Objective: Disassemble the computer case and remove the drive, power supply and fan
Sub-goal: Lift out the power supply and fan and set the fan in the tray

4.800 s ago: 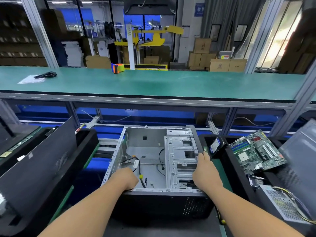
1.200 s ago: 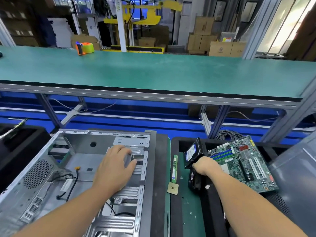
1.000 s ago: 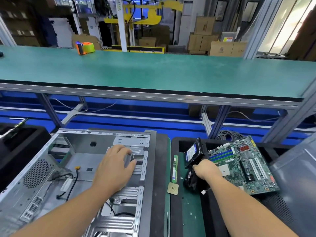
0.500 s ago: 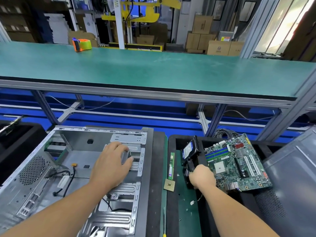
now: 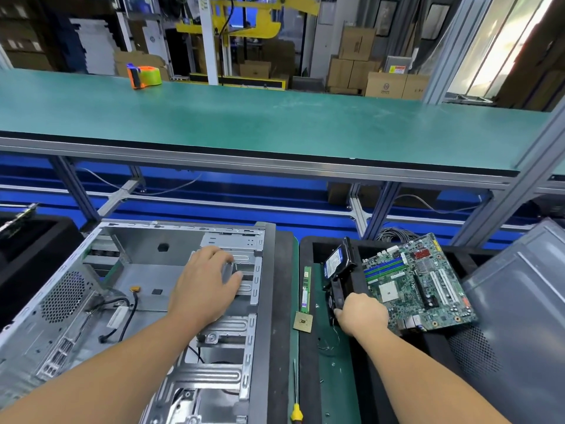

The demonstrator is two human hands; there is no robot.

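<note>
The open grey computer case lies on its side at the lower left, with loose cables inside. My left hand rests on the metal drive cage by the case's right wall, fingers spread over the bracket. To the right, my right hand grips a black fan at the left edge of a black bin. A hard drive with a blue label stands on edge just behind the fan. The fan is partly hidden by my fingers.
A green motherboard lies tilted in the bin. A RAM stick, a CPU chip and a yellow-handled screwdriver lie on the green strip between case and bin. A grey side panel leans at right. A tape dispenser sits on the far bench.
My right hand has slid the fan nearer to me along the bin's left edge, below the hard drive. My left hand stays on the drive cage.
</note>
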